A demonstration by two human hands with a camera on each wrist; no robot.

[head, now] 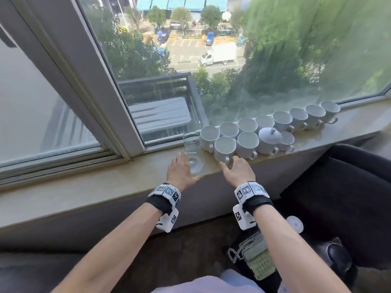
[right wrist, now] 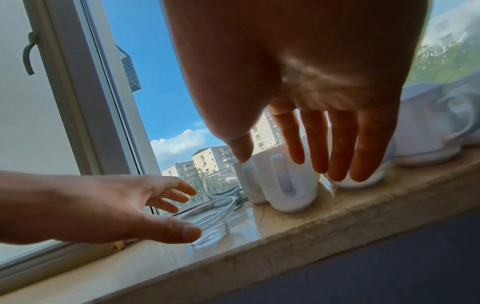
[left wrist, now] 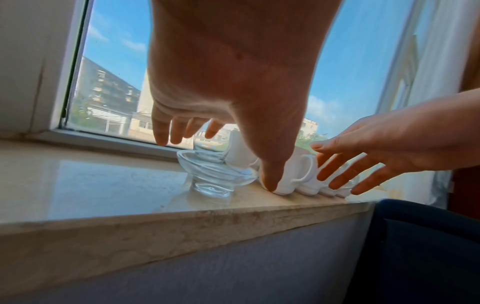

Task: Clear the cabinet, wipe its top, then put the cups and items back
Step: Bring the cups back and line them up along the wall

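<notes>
Several white cups point(head: 224, 148) stand upside down in rows on the stone window sill point(head: 105, 187), with a white lidded pot point(head: 269, 138) among them. At the row's left end are a glass tumbler point(head: 191, 142) and, in front of it, a small glass bowl point(head: 197, 163). My left hand point(head: 186, 166) hovers over the bowl point(left wrist: 213, 174) with spread fingers and holds nothing. My right hand point(head: 232, 168) reaches with straight fingers to the handle of the nearest cup point(right wrist: 288, 191); whether it touches is unclear.
The window pane and frame point(head: 118, 115) rise directly behind the cups. A dark upholstered seat point(head: 342, 187) stands to the right below the sill. A green desk phone point(head: 258, 259) lies on the dark floor near my legs. The sill runs bare to the left.
</notes>
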